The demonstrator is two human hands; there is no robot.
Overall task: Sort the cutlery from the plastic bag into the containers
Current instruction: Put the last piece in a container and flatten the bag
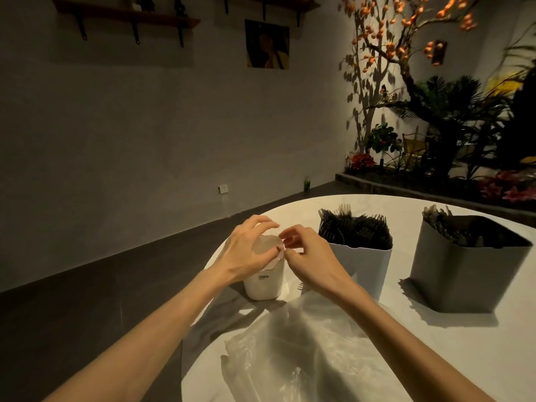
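Note:
A small white container (263, 288) printed "CRBW" stands near the table's left edge, with pale, thin wrapped pieces sticking out of its top. My left hand (249, 250) curls over that top and pinches the pale pieces. Right beside it my right hand (307, 253) pinches the same pieces with fingers curled. A clear plastic bag (304, 352) lies crumpled on the table in front of me, dark cutlery dimly showing inside. A light grey container (362, 265) holds several black forks. A darker grey container (464, 274) at the right holds dark cutlery.
The white round table (507, 358) ends close to the left of the small container, with dark floor beyond. A single fork (300, 285) lies on the table between the white and light grey containers. Plants and a planter edge stand behind the table at the right.

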